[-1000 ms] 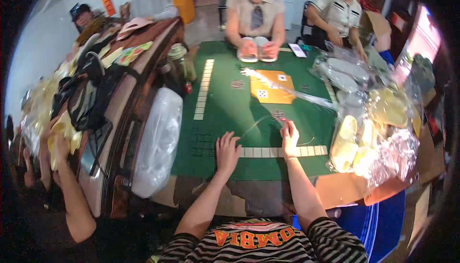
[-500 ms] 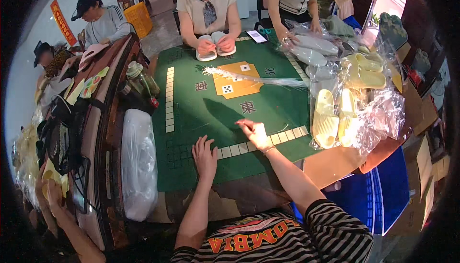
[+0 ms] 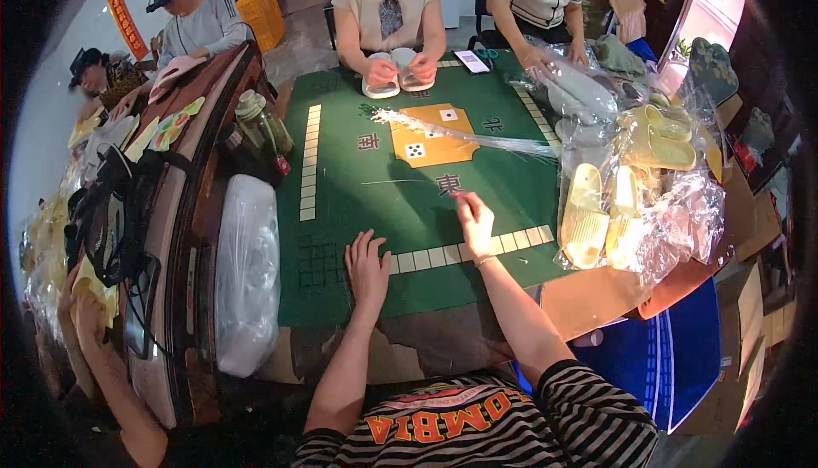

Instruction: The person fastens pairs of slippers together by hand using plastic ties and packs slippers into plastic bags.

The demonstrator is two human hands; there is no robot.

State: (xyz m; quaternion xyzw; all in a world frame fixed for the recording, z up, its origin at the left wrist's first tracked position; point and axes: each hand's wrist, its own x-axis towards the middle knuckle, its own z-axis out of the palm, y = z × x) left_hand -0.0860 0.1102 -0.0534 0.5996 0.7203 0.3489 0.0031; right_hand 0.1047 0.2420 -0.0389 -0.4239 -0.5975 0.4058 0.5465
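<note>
My left hand [image 3: 368,272] lies flat on the green mat [image 3: 341,293], fingers stretched out, by the near row of printed tiles. My right hand [image 3: 475,228] hovers above the mat near a printed dark character, its fingers curled into a pinch. What it holds, if anything, is too small to tell. A thin pale strand [image 3: 394,182] shows just left of its fingertips. Farther off, a bundle of clear plastic strands [image 3: 504,143] with a white clustered end lies across the orange printed square [image 3: 452,156].
Yellow slippers [image 3: 584,216] in clear bags crowd the right side. Across the table a co-worker's hands hold pale slippers [image 3: 381,84]; another person handles bagged slippers beside a phone [image 3: 471,60]. A long plastic-wrapped bundle [image 3: 247,276] and bottles [image 3: 264,123] stand left.
My right hand has shifted slightly right and turned, its fingers now more curled. The pale strand now shows left of its fingertips. My left hand stays flat; the view has shifted a little.
</note>
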